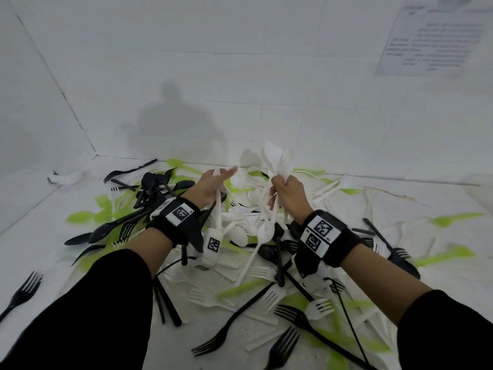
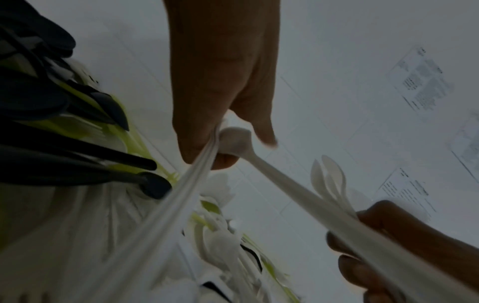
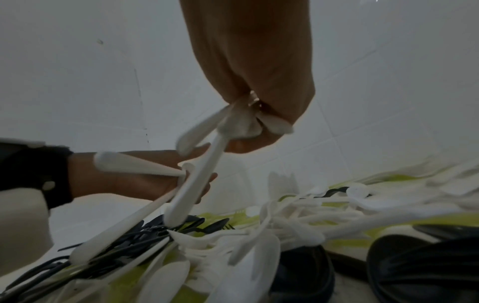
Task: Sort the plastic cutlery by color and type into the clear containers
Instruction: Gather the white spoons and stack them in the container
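Observation:
A heap of white, black and green plastic cutlery (image 1: 256,252) covers the white surface. My right hand (image 1: 280,188) grips a bunch of white spoons (image 1: 274,158) by their handles, bowls pointing up toward the back wall. My left hand (image 1: 224,174) pinches the ends of long white handles (image 1: 218,206) that hang down toward the heap. In the left wrist view my left hand (image 2: 220,131) holds these white handles (image 2: 181,194), and one white piece (image 2: 259,164) runs across to the right hand (image 2: 388,235). The right wrist view shows my right hand (image 3: 259,114) closed round white handles (image 3: 202,168).
Black spoons (image 1: 152,188) lie bunched at the left of the heap, with green spoons (image 1: 80,217) beside them. Loose black forks (image 1: 22,292) lie at the front left and black forks (image 1: 282,345) at the front. White walls close in at the back and left. A printed sheet (image 1: 432,36) hangs on the wall.

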Demonstrator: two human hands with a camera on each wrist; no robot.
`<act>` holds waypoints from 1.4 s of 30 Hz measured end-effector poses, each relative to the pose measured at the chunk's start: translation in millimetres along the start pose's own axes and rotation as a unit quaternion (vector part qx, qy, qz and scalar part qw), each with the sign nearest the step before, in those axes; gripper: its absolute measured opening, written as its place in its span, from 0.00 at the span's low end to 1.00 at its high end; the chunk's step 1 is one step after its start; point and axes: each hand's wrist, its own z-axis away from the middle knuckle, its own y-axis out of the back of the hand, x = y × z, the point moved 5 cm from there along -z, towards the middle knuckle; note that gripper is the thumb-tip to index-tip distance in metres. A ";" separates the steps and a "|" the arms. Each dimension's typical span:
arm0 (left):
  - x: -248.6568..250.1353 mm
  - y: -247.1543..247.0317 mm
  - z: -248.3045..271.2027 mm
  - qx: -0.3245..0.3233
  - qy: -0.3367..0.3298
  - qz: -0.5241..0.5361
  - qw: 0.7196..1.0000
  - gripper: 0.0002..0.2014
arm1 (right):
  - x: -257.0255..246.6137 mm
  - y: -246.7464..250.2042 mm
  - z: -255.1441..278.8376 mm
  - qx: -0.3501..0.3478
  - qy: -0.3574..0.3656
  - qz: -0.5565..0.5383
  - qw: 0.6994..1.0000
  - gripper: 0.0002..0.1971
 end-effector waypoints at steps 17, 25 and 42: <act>14.0 5.1 14.3 0.007 -0.116 -0.189 0.975 0.03 | 42.6 -8.9 15.5 -0.184 -0.085 0.348 0.915 0.14; 2.7 6.0 32.3 -0.099 -0.149 -0.448 0.876 0.07 | 32.9 -11.3 41.1 -0.152 -0.021 0.386 0.909 0.21; -37.5 -20.4 71.5 -0.303 -0.241 -0.605 0.696 0.26 | 61.3 8.7 36.3 -0.080 -0.175 0.214 0.958 0.27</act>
